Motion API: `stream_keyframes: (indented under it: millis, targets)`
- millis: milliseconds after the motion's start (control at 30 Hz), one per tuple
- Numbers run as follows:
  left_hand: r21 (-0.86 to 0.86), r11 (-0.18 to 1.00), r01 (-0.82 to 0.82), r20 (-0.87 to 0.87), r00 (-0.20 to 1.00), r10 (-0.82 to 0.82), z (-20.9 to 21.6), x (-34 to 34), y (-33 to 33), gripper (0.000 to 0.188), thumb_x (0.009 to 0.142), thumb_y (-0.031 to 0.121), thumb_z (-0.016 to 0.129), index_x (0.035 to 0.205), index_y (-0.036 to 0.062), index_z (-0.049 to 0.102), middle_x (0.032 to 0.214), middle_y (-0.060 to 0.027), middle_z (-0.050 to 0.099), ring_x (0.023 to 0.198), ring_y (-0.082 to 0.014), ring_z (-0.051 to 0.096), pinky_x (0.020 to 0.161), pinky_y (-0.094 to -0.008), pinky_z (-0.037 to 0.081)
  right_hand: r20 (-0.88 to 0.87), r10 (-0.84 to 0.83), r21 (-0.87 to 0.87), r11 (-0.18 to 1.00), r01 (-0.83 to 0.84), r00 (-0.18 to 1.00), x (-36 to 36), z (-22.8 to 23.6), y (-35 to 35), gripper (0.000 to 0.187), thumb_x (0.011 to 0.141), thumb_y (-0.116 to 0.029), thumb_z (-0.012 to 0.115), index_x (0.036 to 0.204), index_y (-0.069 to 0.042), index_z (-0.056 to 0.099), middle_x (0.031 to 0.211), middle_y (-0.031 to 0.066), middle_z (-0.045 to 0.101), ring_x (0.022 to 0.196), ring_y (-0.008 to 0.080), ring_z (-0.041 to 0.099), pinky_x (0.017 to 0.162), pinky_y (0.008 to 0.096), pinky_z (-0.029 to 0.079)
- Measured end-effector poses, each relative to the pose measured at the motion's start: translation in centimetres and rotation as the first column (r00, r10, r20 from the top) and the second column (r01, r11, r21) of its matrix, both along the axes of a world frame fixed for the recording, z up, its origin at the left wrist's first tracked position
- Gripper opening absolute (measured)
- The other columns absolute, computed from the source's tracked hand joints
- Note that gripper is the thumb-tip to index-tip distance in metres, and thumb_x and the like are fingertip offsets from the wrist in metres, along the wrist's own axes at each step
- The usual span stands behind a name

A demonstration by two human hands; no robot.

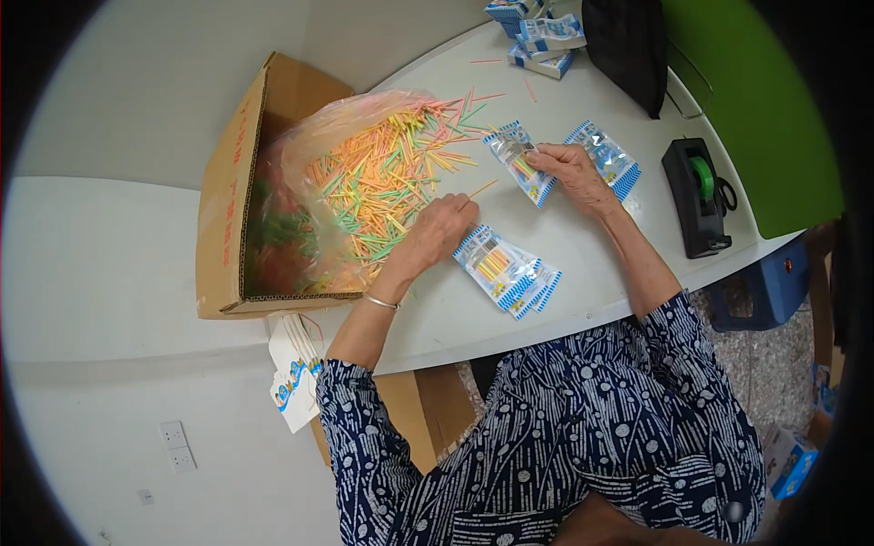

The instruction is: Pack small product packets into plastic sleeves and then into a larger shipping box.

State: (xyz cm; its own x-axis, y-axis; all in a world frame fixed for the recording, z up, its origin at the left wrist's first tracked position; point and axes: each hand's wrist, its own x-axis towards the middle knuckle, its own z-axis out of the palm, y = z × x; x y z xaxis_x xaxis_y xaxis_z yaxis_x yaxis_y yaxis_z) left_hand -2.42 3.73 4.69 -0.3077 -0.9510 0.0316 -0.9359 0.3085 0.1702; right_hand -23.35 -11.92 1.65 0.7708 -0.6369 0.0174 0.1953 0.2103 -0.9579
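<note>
- Right hand point(575, 173): a clear-fronted sachet point(516, 162) with blue-striped ends is pinched between thumb and fingers, and is held at a slant above the tabletop point(601, 273); coloured sticks are seen through its window.
- Left hand point(442, 229): the fingers are curled downward at the near edge of the stick heap; a single yellow-orange stick point(483, 187) projects beside the fingertips (whether it is gripped cannot be told). A metal bangle point(382, 302) is worn at the wrist.
- Thin pastel sticks point(387, 187): yellow, orange, green and pink pieces are heaped loosely at the mouth of a clear plastic bag point(299, 164), with some scattered on the tabletop.
- Cardboard box point(225, 218): the bag is partly contained in it, at the left, its opening turned toward the heap.
- Sachet pile point(496, 267): overlapping filled sachets are laid just beside the left hand, toward the person.
- Sachet group point(608, 159): similar packaging is placed beyond the right wrist, partly covered by the hand.
- Right end: a black tape dispenser point(690, 205) is loaded with green tape point(701, 177); dark-handled scissors point(726, 194) are set against it.
- Far edge: small blue-and-white cartons point(551, 35) are stacked near a black bag point(628, 50).
</note>
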Motion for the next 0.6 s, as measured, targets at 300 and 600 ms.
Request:
stream_keyframes:
  millis: [300,600]
  targets:
    - [-0.158,0.977,-0.146,-0.109,0.985,0.130,0.0,-0.8,-2.5,0.012,0.079,0.004,0.055,0.090,0.0008,0.049,0.086,-0.0162,0.055,0.082,-0.0337,0.057,0.071,-0.0439,0.048,-0.007,0.011,0.006,1.000,-0.011,1.000,0.1,-0.1,0.1,0.022,0.089,-0.022,0.062,0.094,-0.002,0.070,0.083,-0.0049,0.061,0.077,0.0011,0.049,0.070,0.0179,0.038]
    - [-0.165,0.986,-0.012,0.263,0.963,0.056,-1.5,-2.0,-4.7,0.012,0.083,0.007,0.052,0.093,0.0011,0.051,0.084,-0.0155,0.056,0.080,-0.0299,0.058,0.067,-0.0396,0.051,-0.004,0.021,-0.036,0.999,-0.021,1.000,-0.2,-0.4,0.1,0.026,0.089,-0.023,0.062,0.100,0.000,0.070,0.082,-0.0025,0.065,0.074,0.0014,0.053,0.067,0.0173,0.041]
